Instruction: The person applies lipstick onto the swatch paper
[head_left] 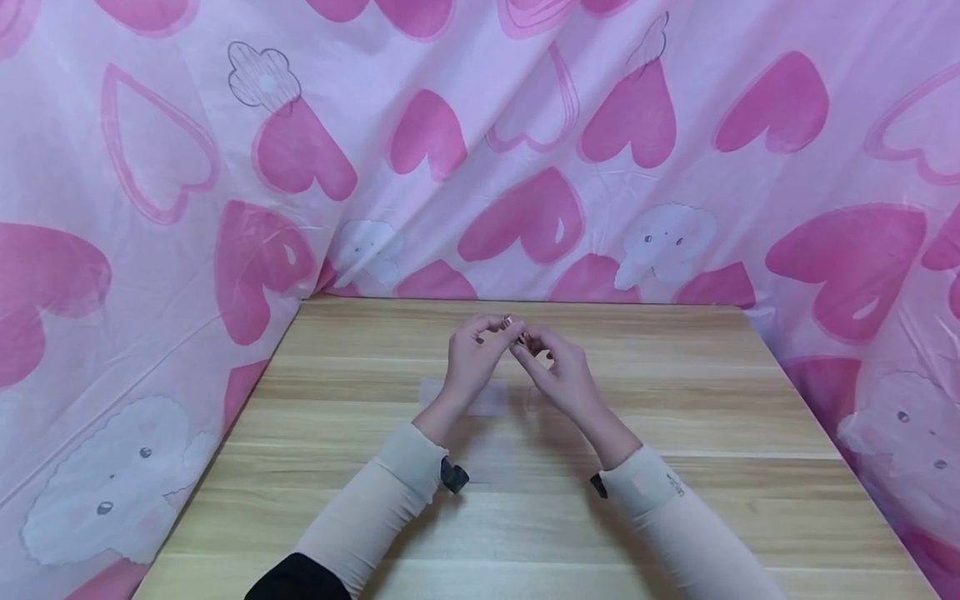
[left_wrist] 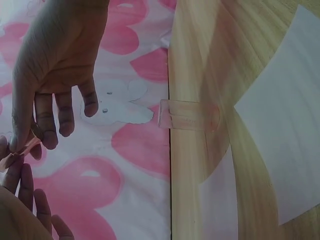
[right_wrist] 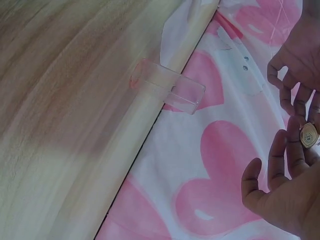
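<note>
Above the table's far part, both hands meet fingertip to fingertip at a small rose-gold wristwatch (head_left: 522, 339). My left hand (head_left: 474, 358) pinches one side of it between thumb and fingers. With its thumb and index finger, my right hand (head_left: 561, 371) grips the other side, its remaining fingers loosely bent. The right wrist view shows the round gold watch face (right_wrist: 309, 135) between the fingertips; much of the band is hidden by them. In the left wrist view a pinkish strip of the watch (left_wrist: 31, 145) shows between the hands.
A clear plastic container (left_wrist: 187, 115) stands on the wooden table (head_left: 337, 500) below the hands. One pale translucent sheet (head_left: 489, 398) lies under the left hand, another sheet (head_left: 491, 460) nearer me. A pink heart-patterned curtain (head_left: 517, 217) surrounds the table's back and sides.
</note>
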